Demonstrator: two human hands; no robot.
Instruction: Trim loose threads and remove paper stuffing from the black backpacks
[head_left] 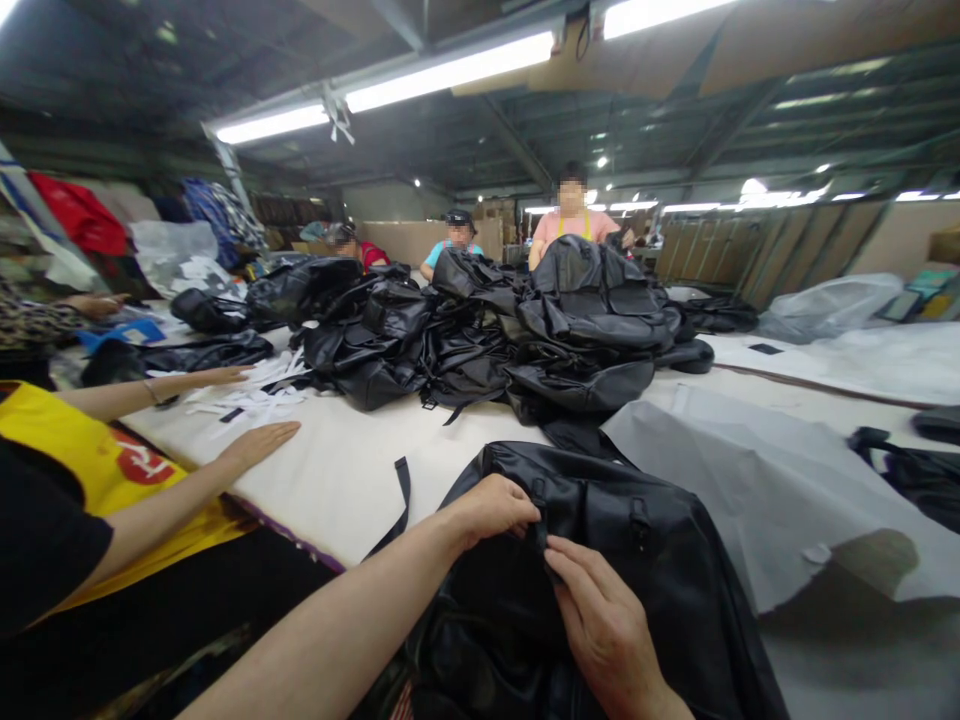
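A black leather-look backpack (660, 590) lies in front of me at the near edge of the table, with straps and small buckles on its face. My left hand (496, 510) comes in from the left and pinches a short black strap (541, 525) on the bag. Just below and to the right, my right hand (604, 610) has its thumb and fingers closed on the lower part of the same strap. The fingertips cover the strap's end. A second strap with a buckle (640, 520) sits to the right, untouched.
Black bags (480, 330) are heaped across the middle of the pale table (330, 470). At left, a co-worker in a yellow apron (187, 535) rests hands near white strips (255, 392). Grey plastic sheeting (720, 450) lies on the right. Several people stand beyond the heap.
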